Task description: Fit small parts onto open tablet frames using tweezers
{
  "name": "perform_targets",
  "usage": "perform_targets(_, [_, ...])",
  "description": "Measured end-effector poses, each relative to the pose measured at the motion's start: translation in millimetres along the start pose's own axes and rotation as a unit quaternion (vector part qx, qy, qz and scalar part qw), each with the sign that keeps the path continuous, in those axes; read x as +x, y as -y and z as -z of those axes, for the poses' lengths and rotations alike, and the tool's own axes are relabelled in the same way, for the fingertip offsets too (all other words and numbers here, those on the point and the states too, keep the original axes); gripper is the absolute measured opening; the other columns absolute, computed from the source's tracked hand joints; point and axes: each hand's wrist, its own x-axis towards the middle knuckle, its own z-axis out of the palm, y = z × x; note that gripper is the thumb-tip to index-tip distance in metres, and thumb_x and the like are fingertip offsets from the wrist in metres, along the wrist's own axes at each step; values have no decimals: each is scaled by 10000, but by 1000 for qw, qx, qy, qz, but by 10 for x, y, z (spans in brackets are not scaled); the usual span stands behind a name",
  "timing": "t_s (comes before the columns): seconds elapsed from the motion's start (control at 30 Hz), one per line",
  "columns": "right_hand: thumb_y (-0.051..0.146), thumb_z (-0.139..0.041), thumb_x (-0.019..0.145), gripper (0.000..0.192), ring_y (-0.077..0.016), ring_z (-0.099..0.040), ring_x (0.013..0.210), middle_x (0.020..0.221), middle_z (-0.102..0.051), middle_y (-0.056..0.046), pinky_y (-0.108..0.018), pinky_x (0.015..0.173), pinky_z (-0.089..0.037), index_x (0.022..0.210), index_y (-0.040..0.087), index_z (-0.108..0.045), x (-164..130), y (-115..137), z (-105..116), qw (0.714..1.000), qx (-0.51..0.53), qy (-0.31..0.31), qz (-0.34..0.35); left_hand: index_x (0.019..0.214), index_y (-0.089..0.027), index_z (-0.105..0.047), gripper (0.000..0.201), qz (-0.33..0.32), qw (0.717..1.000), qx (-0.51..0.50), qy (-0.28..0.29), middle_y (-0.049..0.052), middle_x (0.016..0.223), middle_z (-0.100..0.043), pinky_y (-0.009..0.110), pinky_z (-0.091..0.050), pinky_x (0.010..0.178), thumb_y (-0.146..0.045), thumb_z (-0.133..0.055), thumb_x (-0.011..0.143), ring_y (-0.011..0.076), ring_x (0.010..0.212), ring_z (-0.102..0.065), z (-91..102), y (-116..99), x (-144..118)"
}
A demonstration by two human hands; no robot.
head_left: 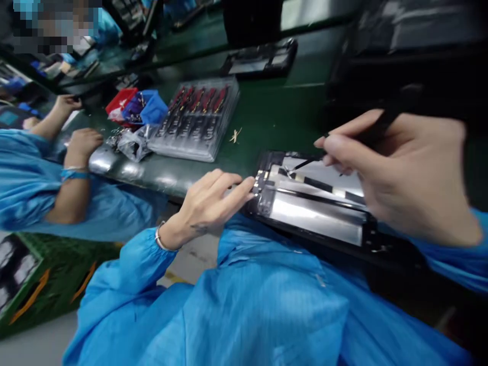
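Note:
An opened tablet [316, 213] lies in front of me at the bench edge, with silver panels inside a black frame. My left hand [213, 198] is at its left end, thumb and fingertips closed on the edge by small connectors. Over its right part, my right hand [404, 162] grips black tweezers [305, 163], pinched between thumb and fingers. Their tips reach down to a small light strip or tab [288, 172] near the upper left of the tablet. Whether the tips are closed on that strip is too blurred to tell. My right hand covers the tablet's upper right corner.
A clear plastic tray [206, 147] of small red and black parts sits left of the tablet. Beyond it are a blue bin [154, 108], a red bin [120, 101] and a plastic bag [135, 145]. Another device [263, 58] lies behind. A co-worker's arms [78, 178] are at left.

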Motion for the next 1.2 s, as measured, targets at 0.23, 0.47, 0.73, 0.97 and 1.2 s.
perform_targets(0.23, [289,-776,917,105,-187,-654,727,756,-692,3,-358,700,-516,819,258,-755,99,-13,-20,998,42,-32,29,748,-183,-588,333,-80,986,100,-107,8,641,-523,351,-314,574,-224,-535,1074,167,606,-513,-347,-22,1044])
perform_targets(0.47, [521,-774,908,257,-168,-594,702,815,-720,-5,-323,628,-445,866,267,-779,219,-65,38,999,34,-14,38,960,-156,-743,252,84,969,-219,-79,8,761,-691,253,-402,566,-305,-580,1081,101,632,-568,-444,118,1069])
perform_targets(0.73, [564,-805,863,323,-149,-578,641,733,-695,2,-317,617,-445,807,248,-772,266,-109,41,995,-16,36,94,898,-181,-800,357,322,791,-518,-50,15,738,-706,241,-441,519,-526,-736,961,92,574,-522,-456,45,1101])
perform_targets(0.97, [379,-700,971,197,-158,-583,702,792,-661,-2,-321,678,-452,832,241,-693,166,-139,152,992,-84,22,94,1162,-181,-795,346,269,823,-499,-7,-26,612,-632,209,-453,525,-451,-606,1060,85,526,-553,-427,71,930])
perform_targets(1.2, [250,-599,967,87,-195,-618,765,877,-681,-33,-342,650,-447,915,256,-669,123,-291,700,945,-272,171,67,1213,-214,-794,359,199,890,-397,103,-18,624,-676,242,-463,563,-440,-549,1082,132,569,-630,-581,388,790])
